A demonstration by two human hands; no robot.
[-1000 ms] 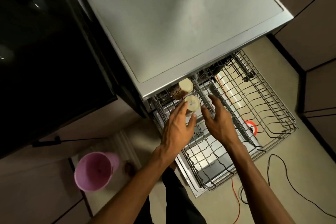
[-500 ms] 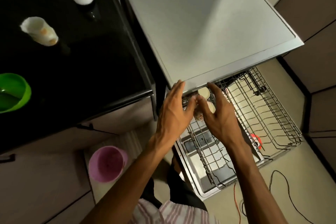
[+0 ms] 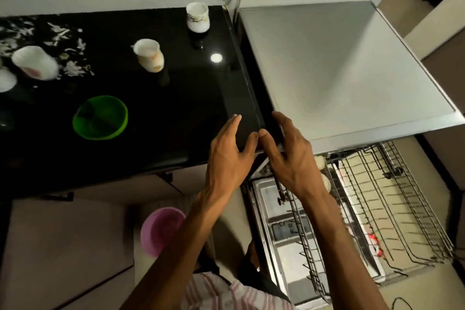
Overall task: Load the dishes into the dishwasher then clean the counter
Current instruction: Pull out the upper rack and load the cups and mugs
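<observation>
Wire dishwasher rack (image 3: 392, 199) stands pulled out over the open door at 4 o'clock, beneath the grey dishwasher top (image 3: 339, 70). Two pale cups (image 3: 320, 162) sit in the rack's near-left corner, partly hidden by the right wrist. Both hands hover at centre, above the seam between the black surface (image 3: 163, 113) and the dishwasher. Left hand (image 3: 227, 158) has its fingers spread and relaxed, holding nothing. Right hand (image 3: 289, 156) likewise shows loose, slightly bent fingers, empty; the two thumbs nearly meet. On the surface, a green bowl (image 3: 100, 117) lies at 9 o'clock. Three white cups stand beyond: one (image 3: 198, 17) at 12 o'clock near the wall, one (image 3: 149, 55) at 11 o'clock, one (image 3: 35, 63) at 10 o'clock beside scattered white scraps (image 3: 68, 33). A pink bucket (image 3: 161, 230) stands on the floor at 7 o'clock.
</observation>
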